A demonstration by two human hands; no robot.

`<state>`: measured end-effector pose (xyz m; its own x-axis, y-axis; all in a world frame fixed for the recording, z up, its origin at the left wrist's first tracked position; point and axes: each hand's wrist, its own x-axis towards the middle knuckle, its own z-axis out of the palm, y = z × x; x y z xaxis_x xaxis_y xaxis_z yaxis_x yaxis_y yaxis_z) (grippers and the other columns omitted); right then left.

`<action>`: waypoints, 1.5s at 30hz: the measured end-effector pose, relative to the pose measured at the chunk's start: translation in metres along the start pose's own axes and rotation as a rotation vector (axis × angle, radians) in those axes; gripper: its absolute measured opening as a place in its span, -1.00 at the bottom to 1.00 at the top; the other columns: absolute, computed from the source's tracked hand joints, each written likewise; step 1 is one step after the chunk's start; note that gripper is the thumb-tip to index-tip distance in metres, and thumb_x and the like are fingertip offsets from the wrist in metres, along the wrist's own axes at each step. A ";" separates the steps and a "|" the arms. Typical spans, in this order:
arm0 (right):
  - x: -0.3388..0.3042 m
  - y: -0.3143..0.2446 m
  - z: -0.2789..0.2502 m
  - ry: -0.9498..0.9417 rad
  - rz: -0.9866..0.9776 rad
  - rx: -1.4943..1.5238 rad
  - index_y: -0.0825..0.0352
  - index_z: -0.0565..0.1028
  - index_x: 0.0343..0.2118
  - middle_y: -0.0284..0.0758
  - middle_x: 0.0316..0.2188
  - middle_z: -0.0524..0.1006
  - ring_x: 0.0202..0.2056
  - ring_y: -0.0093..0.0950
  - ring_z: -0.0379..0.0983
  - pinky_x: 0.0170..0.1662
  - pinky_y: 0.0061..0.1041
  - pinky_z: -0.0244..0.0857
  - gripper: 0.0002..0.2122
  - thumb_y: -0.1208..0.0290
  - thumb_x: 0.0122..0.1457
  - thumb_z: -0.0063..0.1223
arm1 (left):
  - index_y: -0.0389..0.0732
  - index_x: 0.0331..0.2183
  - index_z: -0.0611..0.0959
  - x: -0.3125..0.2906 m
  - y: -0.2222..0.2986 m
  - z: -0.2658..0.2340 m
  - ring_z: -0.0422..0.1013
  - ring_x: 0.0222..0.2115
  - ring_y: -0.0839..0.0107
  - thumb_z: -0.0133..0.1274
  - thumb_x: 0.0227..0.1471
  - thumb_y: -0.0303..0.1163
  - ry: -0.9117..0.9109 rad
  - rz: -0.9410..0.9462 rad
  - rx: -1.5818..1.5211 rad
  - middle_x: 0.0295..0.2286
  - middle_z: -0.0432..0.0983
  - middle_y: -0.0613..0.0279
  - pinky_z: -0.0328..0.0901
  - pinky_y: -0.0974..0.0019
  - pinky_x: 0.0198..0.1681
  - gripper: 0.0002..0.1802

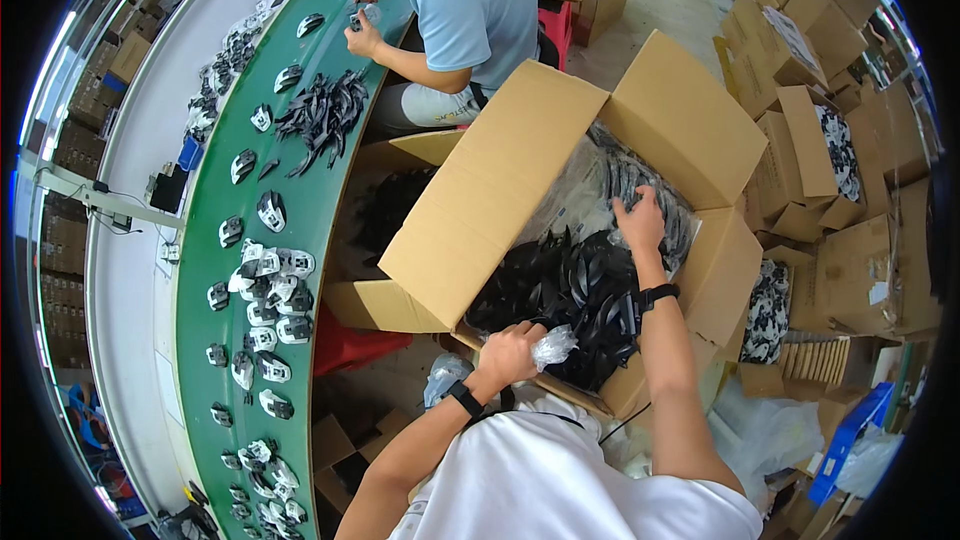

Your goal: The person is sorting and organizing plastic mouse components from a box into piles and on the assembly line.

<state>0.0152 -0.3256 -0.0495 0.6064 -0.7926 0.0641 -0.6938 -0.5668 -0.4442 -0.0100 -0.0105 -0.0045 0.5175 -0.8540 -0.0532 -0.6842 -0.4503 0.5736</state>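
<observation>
A large open cardboard box (500,180) stands before me with its flaps spread. Inside lie many loose, glossy black curved plastic parts (560,285) on the near side, and clear plastic bags (575,190) with dark parts in them on the far side. At the box's near left edge my left hand (510,353) is closed round a crumpled clear plastic bag (555,347). My right hand (640,220) reaches over the far right of the box, its fingers curled onto one of the clear bags. The fingertips are partly lost against the plastic.
On my left runs a green conveyor belt (225,265) bearing several black-and-white mouse-like shells (272,210) and a pile of black curved parts (325,115). A co-worker in a blue shirt (475,10) sits beyond the box, handling a small part. Cardboard boxes (800,140) crowd the right.
</observation>
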 end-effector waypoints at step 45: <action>-0.108 0.007 -0.105 -0.191 0.244 1.059 0.34 0.29 -0.66 -0.35 -0.66 0.41 -0.59 -0.57 0.36 -0.48 -0.52 0.25 -0.87 0.74 -0.14 -0.17 | -0.12 -0.33 0.52 0.002 0.001 -0.002 0.46 -0.39 0.14 0.17 -0.38 -0.41 0.016 -0.043 -0.080 -0.47 0.43 0.17 0.39 0.16 -0.35 -0.61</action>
<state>-0.0954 -0.2677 0.0340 0.6119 -0.7574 -0.2281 -0.1746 0.1519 -0.9729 -0.0086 -0.0123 -0.0019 0.5536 -0.8301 -0.0665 -0.6185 -0.4633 0.6347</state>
